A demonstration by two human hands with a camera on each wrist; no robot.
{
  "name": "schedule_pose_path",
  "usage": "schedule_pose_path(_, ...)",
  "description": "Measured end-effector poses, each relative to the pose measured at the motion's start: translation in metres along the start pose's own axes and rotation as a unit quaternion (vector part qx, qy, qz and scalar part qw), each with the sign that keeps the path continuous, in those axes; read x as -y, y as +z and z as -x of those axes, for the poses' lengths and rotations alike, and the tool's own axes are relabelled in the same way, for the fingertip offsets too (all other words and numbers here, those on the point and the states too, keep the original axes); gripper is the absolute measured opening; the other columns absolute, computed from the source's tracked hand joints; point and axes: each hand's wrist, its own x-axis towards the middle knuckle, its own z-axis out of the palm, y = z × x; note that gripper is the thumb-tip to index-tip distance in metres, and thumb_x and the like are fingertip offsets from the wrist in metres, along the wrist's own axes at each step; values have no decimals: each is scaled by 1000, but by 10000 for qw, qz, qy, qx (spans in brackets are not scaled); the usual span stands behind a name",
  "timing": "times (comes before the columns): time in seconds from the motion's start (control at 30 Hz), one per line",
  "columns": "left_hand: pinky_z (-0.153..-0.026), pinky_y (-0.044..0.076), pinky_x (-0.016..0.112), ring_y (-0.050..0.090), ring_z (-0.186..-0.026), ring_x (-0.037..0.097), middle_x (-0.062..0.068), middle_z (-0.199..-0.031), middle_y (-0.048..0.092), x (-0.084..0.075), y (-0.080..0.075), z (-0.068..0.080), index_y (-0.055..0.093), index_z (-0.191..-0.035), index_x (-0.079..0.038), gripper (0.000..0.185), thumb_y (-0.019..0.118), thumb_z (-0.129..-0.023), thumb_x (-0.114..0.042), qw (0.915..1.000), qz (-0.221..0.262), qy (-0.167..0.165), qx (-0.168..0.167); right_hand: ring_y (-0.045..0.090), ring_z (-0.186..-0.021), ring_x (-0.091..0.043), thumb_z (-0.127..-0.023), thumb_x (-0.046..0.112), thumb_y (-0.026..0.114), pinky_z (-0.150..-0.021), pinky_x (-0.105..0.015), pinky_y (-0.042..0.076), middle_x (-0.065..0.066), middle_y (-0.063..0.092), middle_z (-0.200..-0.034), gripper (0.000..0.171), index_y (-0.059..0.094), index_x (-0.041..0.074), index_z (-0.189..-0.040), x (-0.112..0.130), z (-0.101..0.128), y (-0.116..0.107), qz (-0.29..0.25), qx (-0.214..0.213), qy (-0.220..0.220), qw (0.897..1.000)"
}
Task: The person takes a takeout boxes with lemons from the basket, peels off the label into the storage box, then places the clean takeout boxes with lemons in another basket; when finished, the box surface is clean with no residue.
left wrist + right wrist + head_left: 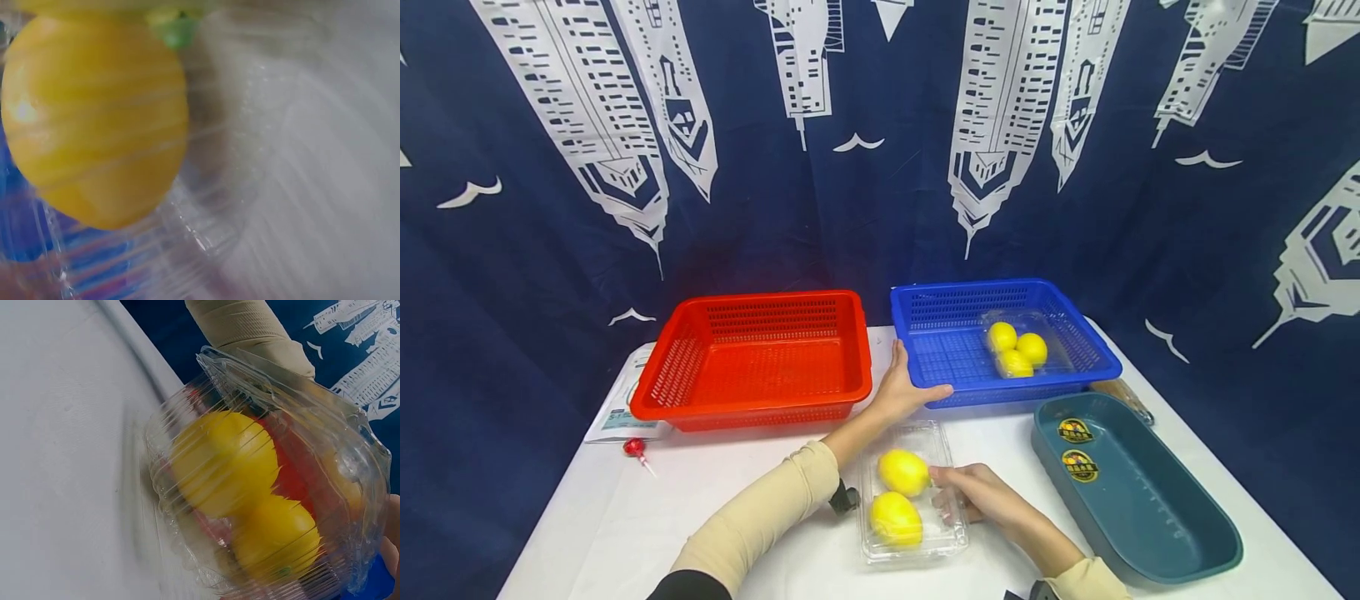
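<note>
A clear plastic box (pixel 936 533) with two yellow lemons (pixel 903 472) inside lies on the white table, one lemon in front of the other. My right hand (pixel 988 497) grips its right side, thumb beside the farther lemon and fingers showing through the plastic. Beyond the box, my left hand (pixel 904 390) is at the near left corner of the blue basket (pixel 943 354), fingers along its side and thumb stretched along its front. Three lemons (pixel 1017 350) sit in another clear box in that basket. In the right wrist view, the ribbed plastic covers both lemons (pixel 225 464).
A red basket (pixel 767 367) stands at the left, with a packet (pixel 625 408) and red lollipop (pixel 635 448) beside it. At the right is a teal tray (pixel 1138 483) with two stickers. A wrapped brown item (pixel 1123 396) lies behind the tray. My left forearm crosses the box's left side.
</note>
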Motion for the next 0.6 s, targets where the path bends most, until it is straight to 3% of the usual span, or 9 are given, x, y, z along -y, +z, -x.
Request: schedule_pose_path(0.6, -124, 16, 48, 7, -153, 27, 6, -166, -5, 3, 3, -1, -2, -157, -12, 123, 83, -73, -42, 9997, 85, 159, -181, 65, -69, -12, -94, 44, 54, -70, -31, 61, -13, 70, -94, 68, 54, -17, -125, 0, 13, -3, -58, -43, 118, 9999)
